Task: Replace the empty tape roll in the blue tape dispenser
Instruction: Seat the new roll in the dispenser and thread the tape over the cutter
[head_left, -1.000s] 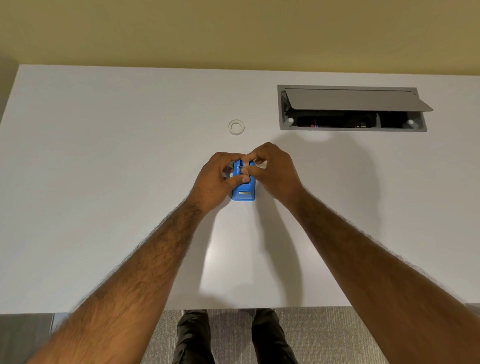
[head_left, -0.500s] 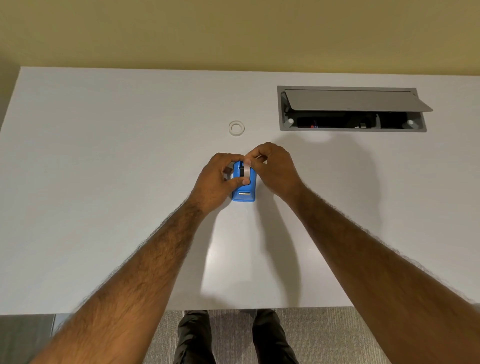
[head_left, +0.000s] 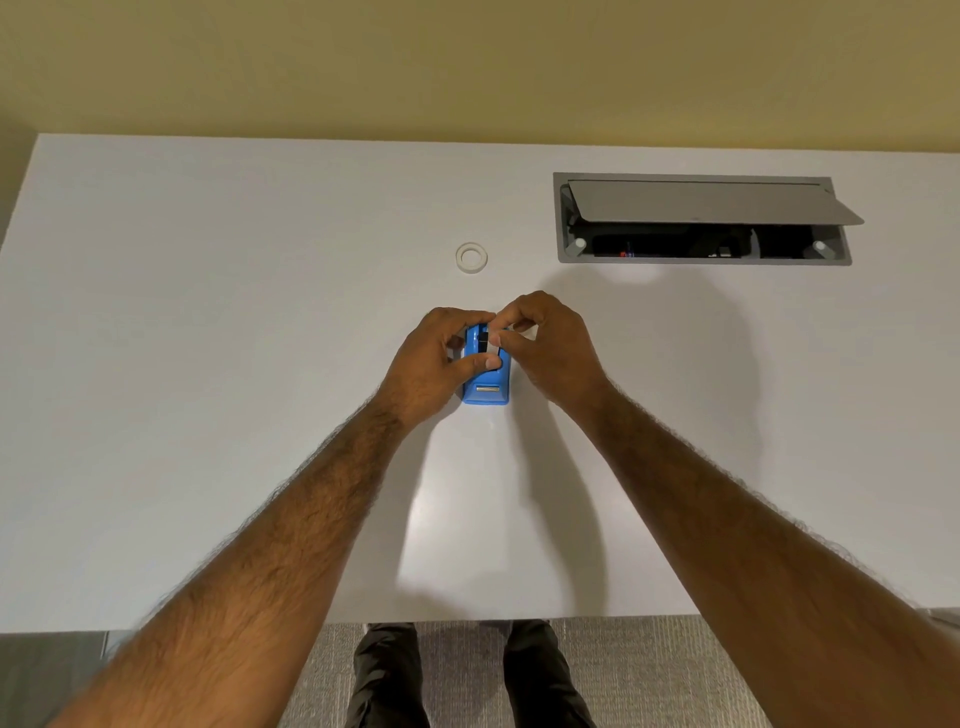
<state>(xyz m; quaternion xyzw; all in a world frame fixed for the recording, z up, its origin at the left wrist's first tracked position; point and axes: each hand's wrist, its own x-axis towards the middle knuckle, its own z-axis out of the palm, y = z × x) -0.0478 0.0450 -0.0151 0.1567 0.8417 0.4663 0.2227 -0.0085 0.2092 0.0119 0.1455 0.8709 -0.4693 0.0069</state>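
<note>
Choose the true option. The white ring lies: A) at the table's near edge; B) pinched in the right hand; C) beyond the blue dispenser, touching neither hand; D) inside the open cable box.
C: the white ring lies on the table beyond the blue tape dispenser, apart from the left hand and right hand.

We see a bright, evenly lit scene, with light falling from above and behind us. Soft, blurred shadows spread over the worktop (head_left: 208, 364), the broadest lying right of the right hand (head_left: 550, 348). A pale sheen sits between the forearms (head_left: 311, 519). Mid-frame is sharp. The wide lens stretches the forearms toward the lower corners, where detail softens.
</note>
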